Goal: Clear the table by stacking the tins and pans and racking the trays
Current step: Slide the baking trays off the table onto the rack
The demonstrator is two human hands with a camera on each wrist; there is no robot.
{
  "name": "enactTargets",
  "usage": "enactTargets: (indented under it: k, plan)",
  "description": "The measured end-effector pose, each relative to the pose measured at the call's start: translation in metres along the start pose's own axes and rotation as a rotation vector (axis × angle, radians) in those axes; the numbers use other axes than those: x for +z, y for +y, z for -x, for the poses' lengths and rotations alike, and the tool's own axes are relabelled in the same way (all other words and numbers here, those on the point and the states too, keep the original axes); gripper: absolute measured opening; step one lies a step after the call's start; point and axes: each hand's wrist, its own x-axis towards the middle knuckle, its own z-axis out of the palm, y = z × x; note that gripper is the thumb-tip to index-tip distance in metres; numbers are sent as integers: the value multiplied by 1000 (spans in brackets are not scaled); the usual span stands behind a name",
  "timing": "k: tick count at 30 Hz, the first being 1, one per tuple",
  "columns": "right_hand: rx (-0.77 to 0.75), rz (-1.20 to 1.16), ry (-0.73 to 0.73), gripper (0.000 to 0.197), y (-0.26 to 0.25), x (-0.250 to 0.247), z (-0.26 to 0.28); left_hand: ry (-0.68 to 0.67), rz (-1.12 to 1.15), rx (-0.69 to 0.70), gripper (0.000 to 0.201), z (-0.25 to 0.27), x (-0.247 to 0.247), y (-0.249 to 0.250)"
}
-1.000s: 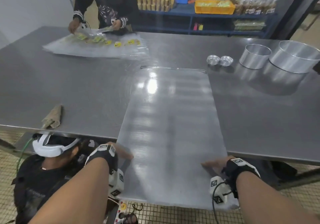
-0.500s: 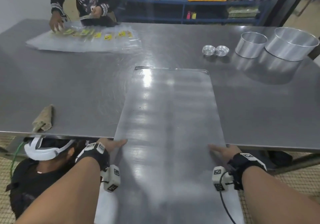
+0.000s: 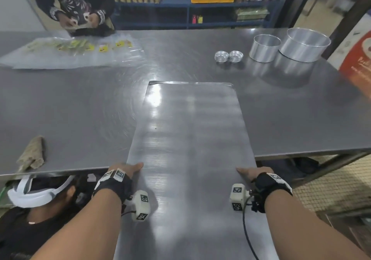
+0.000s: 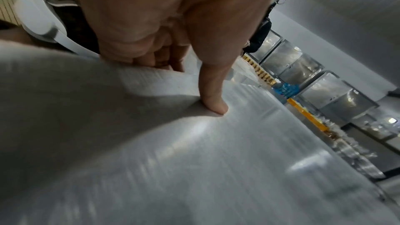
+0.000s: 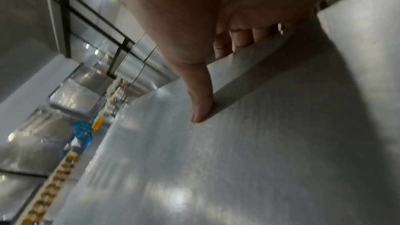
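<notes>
A long flat metal tray lies half on the steel table, its near end hanging over the front edge toward me. My left hand grips its left rim, thumb on top and fingers curled beneath. My right hand grips the right rim the same way, thumb on top. Two small round tins sit side by side at the back right. Beside them stand a medium round pan and a larger round pan.
A folded brown cloth lies near the table's front left edge. A person works over a plastic sheet with yellow packets at the far left. Another person with a white headset crouches below the table edge. Stocked shelves stand behind.
The tray has slid toward me, further off the table's front edge, with both hands still holding its sides. My view has shifted closer to the table.
</notes>
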Motion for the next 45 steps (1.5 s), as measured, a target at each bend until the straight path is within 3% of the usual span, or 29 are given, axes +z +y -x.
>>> enactTargets:
  k: [3,6,10,14,19,25,31,39,45]
  plan:
    - [39,-114,54,60,8,-5,16,7,89,-55,74,-3,1,6]
    - [48,-201,90,73,19,-9,26,7,110,-27,72,-5,4,17]
    - [63,-324,156,54,38,-28,43,-9,101,76,68,7,9,39]
    - [120,-423,259,33,64,-49,62,-1,99,173,42,38,16,65]
    - [174,-548,354,55,107,-77,86,-48,72,316,44,87,36,95]
    - [267,-695,537,52,167,-133,120,-176,24,438,30,157,77,120]
    - [288,-760,624,45,230,-205,157,-254,6,663,58,229,134,141]
    - [307,-853,815,39,311,-284,206,-405,48,804,37,327,208,157]
    - [260,-990,918,38,364,-322,245,-482,42,875,39,399,251,161]
